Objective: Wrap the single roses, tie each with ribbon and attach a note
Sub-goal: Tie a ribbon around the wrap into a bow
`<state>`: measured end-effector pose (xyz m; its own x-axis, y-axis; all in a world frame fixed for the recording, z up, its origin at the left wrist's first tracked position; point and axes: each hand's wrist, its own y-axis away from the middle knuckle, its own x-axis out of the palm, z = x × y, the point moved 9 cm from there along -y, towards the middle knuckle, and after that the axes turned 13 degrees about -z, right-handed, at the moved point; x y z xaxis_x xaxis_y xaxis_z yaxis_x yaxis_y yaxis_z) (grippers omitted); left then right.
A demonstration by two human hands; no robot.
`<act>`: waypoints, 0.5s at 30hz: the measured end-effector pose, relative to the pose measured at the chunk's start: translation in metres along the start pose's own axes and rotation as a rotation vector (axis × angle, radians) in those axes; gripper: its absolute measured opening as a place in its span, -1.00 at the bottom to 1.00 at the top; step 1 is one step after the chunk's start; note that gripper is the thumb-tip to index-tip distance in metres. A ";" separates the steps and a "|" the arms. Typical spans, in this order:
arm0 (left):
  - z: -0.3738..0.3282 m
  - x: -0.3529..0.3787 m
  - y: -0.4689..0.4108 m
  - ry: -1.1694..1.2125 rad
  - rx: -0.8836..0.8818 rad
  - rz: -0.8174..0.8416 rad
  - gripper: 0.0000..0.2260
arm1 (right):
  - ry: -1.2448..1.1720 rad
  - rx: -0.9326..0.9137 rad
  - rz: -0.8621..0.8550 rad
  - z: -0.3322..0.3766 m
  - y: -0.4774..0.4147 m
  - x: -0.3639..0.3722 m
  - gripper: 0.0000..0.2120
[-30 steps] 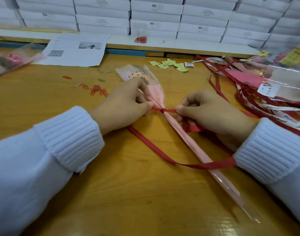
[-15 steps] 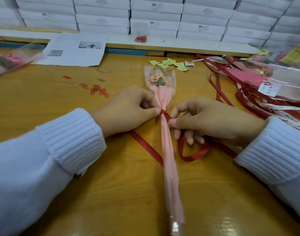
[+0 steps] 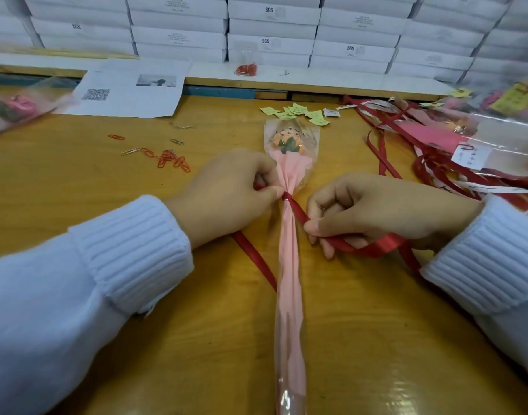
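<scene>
At the middle of the table, a wrapped rose lies lengthwise, bloom at the far end, as the left hand pinches the red ribbon at the wrap's neck and the right hand grips the other end between thumb and forefinger. Uneven tension could likely let the knot slip or crush the pink paper.

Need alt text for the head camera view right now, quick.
Both hands tie a red ribbon around a pink-wrapped rose lying on the wooden table; left hand pinches the knot, right hand pulls a strand.
</scene>
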<state>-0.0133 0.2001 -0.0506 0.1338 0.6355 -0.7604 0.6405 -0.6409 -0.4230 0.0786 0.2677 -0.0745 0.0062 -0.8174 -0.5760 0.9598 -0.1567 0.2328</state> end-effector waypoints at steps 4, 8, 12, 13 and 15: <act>0.010 -0.002 0.001 0.093 -0.162 0.054 -0.67 | -0.023 0.067 -0.037 -0.006 -0.001 -0.003 -0.74; 0.026 0.001 0.004 0.043 -0.332 0.147 -0.55 | -0.086 0.143 -0.145 -0.014 -0.006 -0.010 -0.69; 0.034 0.005 0.008 0.112 -0.462 0.269 -0.63 | -0.094 0.141 -0.203 -0.015 -0.009 -0.012 -0.75; 0.033 0.006 0.009 0.185 -0.494 0.283 -0.66 | -0.092 0.132 -0.205 -0.015 -0.009 -0.012 -0.77; 0.028 0.006 0.011 0.410 -0.554 0.279 -0.75 | -0.071 0.102 -0.195 -0.012 -0.008 -0.010 -0.79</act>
<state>-0.0266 0.1848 -0.0740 0.5496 0.6601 -0.5120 0.8144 -0.5599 0.1523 0.0739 0.2840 -0.0802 -0.1999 -0.8023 -0.5625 0.9074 -0.3681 0.2025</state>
